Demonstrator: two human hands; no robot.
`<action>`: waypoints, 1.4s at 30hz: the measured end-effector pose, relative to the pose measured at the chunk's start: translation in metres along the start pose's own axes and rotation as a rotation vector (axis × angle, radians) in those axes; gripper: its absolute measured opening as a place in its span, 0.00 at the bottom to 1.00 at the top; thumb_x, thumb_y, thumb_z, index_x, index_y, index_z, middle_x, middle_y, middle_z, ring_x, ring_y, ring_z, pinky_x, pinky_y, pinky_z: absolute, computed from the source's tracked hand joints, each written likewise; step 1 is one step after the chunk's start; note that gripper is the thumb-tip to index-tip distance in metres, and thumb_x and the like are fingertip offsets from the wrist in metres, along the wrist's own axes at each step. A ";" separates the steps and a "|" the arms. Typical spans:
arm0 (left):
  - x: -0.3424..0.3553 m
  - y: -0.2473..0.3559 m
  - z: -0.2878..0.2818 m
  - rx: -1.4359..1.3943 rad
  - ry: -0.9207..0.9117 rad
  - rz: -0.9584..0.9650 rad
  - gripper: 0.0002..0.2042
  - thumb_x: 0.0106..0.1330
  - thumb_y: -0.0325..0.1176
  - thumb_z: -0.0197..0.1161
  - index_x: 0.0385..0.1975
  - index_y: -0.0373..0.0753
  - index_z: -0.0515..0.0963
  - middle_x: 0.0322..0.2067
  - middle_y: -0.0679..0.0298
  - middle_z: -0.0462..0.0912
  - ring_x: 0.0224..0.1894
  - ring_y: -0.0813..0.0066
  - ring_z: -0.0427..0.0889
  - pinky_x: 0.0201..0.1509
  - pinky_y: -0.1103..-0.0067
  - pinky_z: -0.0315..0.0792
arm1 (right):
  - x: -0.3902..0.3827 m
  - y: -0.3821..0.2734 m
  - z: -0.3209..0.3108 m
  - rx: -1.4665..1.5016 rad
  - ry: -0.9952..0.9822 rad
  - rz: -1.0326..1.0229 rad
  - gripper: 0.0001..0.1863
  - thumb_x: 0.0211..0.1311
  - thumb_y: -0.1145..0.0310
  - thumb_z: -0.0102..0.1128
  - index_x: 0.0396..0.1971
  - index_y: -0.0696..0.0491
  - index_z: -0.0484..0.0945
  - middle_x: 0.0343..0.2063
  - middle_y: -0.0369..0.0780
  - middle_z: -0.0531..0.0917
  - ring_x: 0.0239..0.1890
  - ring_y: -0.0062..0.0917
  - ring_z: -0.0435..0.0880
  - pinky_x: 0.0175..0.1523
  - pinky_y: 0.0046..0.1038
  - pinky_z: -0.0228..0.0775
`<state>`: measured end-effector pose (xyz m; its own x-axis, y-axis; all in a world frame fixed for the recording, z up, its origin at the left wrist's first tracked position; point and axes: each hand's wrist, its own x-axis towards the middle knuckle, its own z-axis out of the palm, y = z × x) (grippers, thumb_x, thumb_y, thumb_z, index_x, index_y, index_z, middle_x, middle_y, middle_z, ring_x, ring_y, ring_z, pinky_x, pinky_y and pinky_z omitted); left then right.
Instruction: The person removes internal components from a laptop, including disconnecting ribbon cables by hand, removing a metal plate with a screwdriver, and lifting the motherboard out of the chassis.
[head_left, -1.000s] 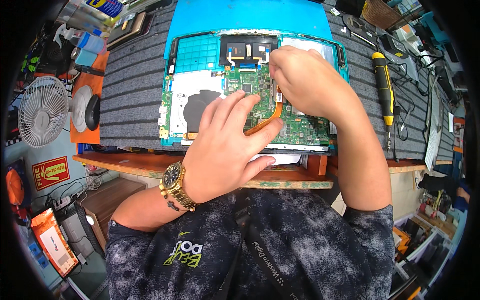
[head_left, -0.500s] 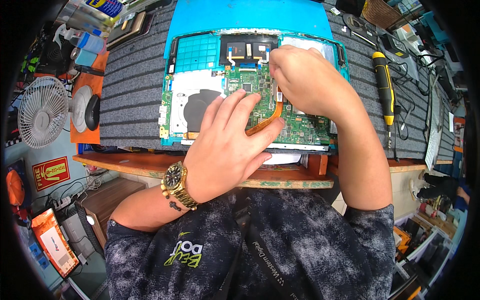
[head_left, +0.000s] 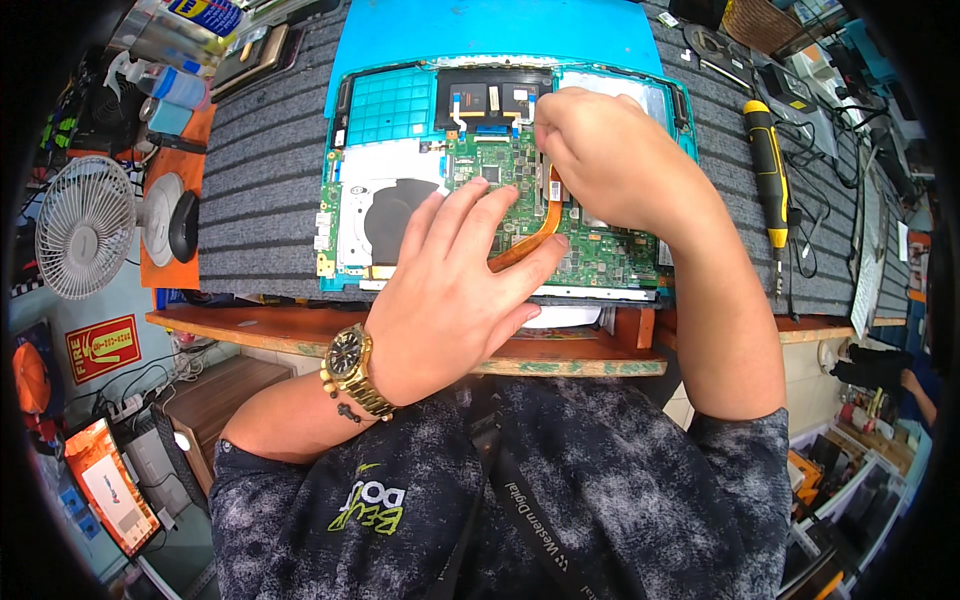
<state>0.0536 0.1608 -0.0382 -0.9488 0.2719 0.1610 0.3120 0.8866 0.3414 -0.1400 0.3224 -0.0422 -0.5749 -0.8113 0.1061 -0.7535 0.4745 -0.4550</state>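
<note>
An opened laptop base (head_left: 391,108), teal inside, lies on the bench mat with its green circuit board (head_left: 610,262) exposed. My left hand (head_left: 455,275) rests over the board's left part, fingers spread, covering part of the copper heat pipe (head_left: 552,212). The thumb and index finger lie beside that pipe. At the upper end of the pipe my right hand (head_left: 610,150) is closed, its fingertips turned down onto the board. Whatever those fingers pinch is hidden behind the hand. A dark round fan area (head_left: 398,215) shows left of my left fingers.
A yellow and black screwdriver (head_left: 766,170) lies right of the laptop on the grey ribbed mat (head_left: 265,200). Cables (head_left: 805,160) run beyond it. At left stand a white desk fan (head_left: 88,225) and a spray bottle (head_left: 170,80). The wooden bench edge (head_left: 560,365) is nearest me.
The laptop base has shifted very slightly left, and my hands keep almost the same pose over it. At the far right, another person's arm has come into view.
</note>
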 end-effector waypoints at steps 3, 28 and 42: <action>-0.001 -0.002 -0.001 -0.040 0.033 -0.006 0.31 0.62 0.38 0.84 0.68 0.49 0.85 0.70 0.47 0.77 0.75 0.38 0.75 0.80 0.49 0.70 | 0.001 0.000 -0.001 0.033 -0.002 0.016 0.14 0.78 0.68 0.55 0.40 0.62 0.88 0.40 0.60 0.92 0.48 0.59 0.91 0.59 0.59 0.79; -0.001 -0.023 -0.009 -0.002 0.150 0.006 0.11 0.60 0.28 0.82 0.34 0.42 0.84 0.33 0.66 0.81 0.40 0.60 0.83 0.49 0.64 0.72 | -0.002 0.008 0.002 0.108 0.143 -0.089 0.14 0.78 0.68 0.54 0.38 0.62 0.84 0.40 0.56 0.89 0.49 0.56 0.89 0.58 0.54 0.79; 0.002 -0.036 -0.007 -0.067 0.224 0.012 0.11 0.62 0.27 0.83 0.35 0.43 0.83 0.32 0.69 0.85 0.37 0.64 0.84 0.47 0.65 0.70 | 0.005 0.034 -0.020 0.342 0.500 -0.055 0.11 0.80 0.72 0.52 0.44 0.60 0.83 0.35 0.52 0.88 0.39 0.46 0.89 0.49 0.41 0.80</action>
<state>0.0403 0.1267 -0.0439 -0.9123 0.1861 0.3647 0.3333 0.8550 0.3974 -0.1755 0.3415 -0.0392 -0.6808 -0.5334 0.5020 -0.6886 0.2325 -0.6868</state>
